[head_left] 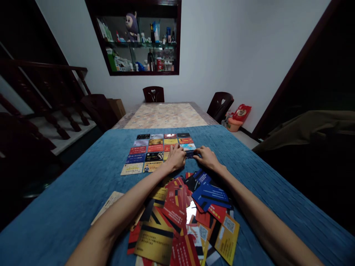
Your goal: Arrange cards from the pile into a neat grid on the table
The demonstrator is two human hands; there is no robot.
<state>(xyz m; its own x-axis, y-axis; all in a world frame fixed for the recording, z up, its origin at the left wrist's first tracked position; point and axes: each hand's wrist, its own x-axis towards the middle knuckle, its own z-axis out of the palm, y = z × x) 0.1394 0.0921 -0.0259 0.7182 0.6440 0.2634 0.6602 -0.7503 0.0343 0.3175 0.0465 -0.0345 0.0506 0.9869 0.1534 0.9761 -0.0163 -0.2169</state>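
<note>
Dark blue, rectangular plastic card (189,155), one: lying at the right end of the fourth row in a grid of multicoloured cards (156,142), upon a surface (88,181) covered in blue cloth. Left bare hand (177,157) at its left edge, right bare hand (206,157) at its right, fingers curled; I cannot tell whether either grip pinches or merely presses it. Progress, as I judge it: four rows set out, two cards visible in a fifth; a loose heap of glossy red, gold and blue cards (176,203) remains unarranged. Obscured: a pale, flat rectangular item (110,202), partly behind the left forearm; the heap's near edge, cut off; most print, illegible to me.
</note>
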